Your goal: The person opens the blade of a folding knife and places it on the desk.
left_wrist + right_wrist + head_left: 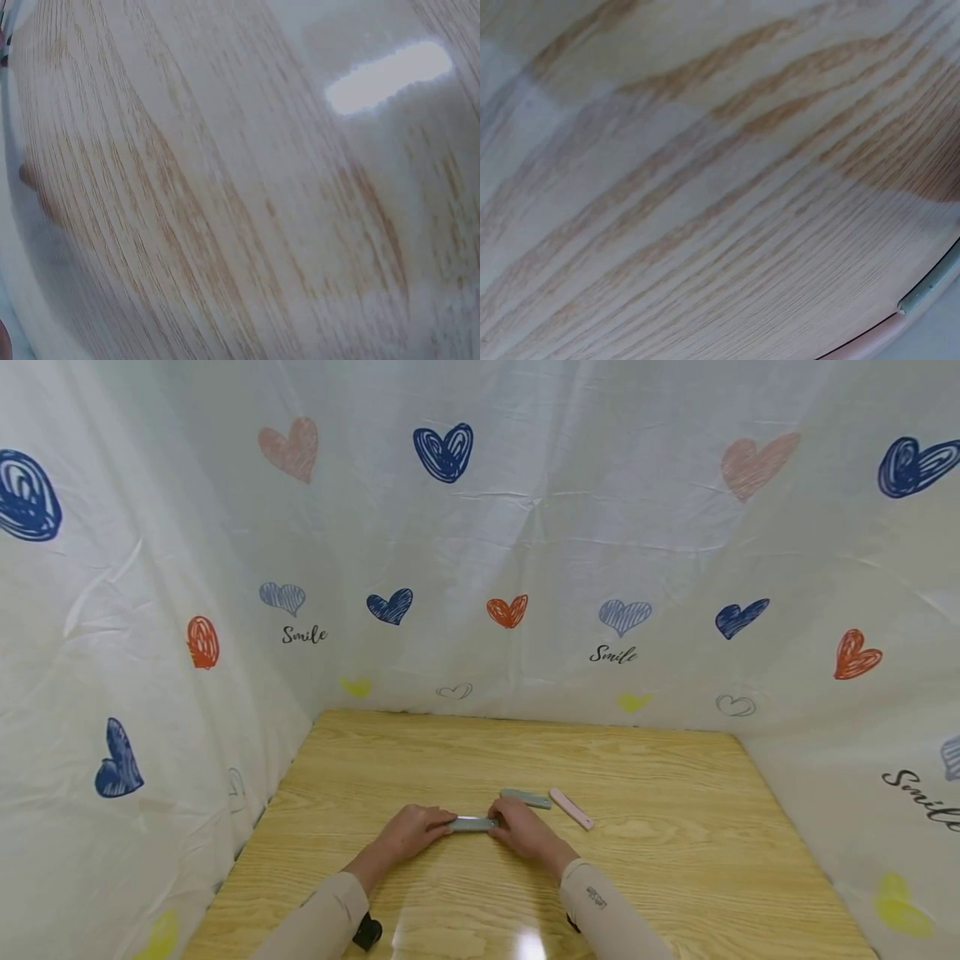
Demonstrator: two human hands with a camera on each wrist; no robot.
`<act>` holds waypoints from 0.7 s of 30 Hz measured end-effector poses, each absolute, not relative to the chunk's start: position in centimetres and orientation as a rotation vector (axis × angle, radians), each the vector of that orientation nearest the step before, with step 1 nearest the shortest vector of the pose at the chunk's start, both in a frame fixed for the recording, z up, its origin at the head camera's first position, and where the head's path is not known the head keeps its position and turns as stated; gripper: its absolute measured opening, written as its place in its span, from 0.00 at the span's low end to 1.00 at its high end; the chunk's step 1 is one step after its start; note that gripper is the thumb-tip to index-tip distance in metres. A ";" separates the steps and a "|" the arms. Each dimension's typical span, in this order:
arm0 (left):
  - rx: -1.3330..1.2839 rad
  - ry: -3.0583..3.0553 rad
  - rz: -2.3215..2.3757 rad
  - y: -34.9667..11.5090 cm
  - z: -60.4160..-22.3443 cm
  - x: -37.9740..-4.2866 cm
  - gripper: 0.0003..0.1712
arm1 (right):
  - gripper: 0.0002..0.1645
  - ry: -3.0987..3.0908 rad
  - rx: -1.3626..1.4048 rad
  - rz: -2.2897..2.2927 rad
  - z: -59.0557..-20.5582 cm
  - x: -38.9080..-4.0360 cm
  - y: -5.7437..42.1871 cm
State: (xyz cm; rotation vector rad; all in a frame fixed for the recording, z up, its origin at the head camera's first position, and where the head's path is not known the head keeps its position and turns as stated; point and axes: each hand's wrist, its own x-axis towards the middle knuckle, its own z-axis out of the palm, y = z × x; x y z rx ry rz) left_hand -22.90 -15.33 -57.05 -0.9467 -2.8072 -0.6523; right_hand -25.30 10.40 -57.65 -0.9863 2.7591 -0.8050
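**While the left hand [415, 833] pinches one end, a slim grey-green bar [472, 824] spans the gap to the right hand [521, 828]**

At the left, thumb and fingers close on the bar's left end, the knuckles uppermost. The bar lies crosswise between the hands, over the middle of the wooden table [675, 860]; whether it touches the wood, I cannot tell. Its bright upper edge suggests a smooth, rather slippery face, and it looks light, stiff and not especially fragile. The two ends seem the best places to take hold, with fingertips across the narrow sides.

The right hand pinches the other end between thumb and fingers. Just beyond it lies a second grey-green bar [529, 798], and farther right a pink bar [572, 809] slants toward the person. Both look similarly thin, so a fingertip pinch on their long edges should suit them.
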 end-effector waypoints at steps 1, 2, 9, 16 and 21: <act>-0.945 -2.808 -0.657 -15.3 -57.1 -22.9 0.16 | 0.10 2.754 -0.979 -0.813 -57.6 -25.3 10.4; -0.946 -2.804 -0.656 -15.3 -57.1 -22.9 0.16 | 0.10 2.747 -0.971 -0.826 -57.5 -25.2 10.4; -0.844 -2.833 -0.848 -15.0 -56.8 -23.0 0.16 | 0.14 2.707 -0.921 -0.915 -57.1 -25.1 10.7; -0.766 -2.862 -1.034 -14.6 -56.6 -23.0 0.16 | 0.17 2.804 -1.123 -0.780 -56.7 -24.7 11.5; -0.697 -2.856 -1.308 -14.2 -56.6 -23.0 0.19 | 0.15 2.850 -1.196 -0.752 -56.1 -24.4 12.5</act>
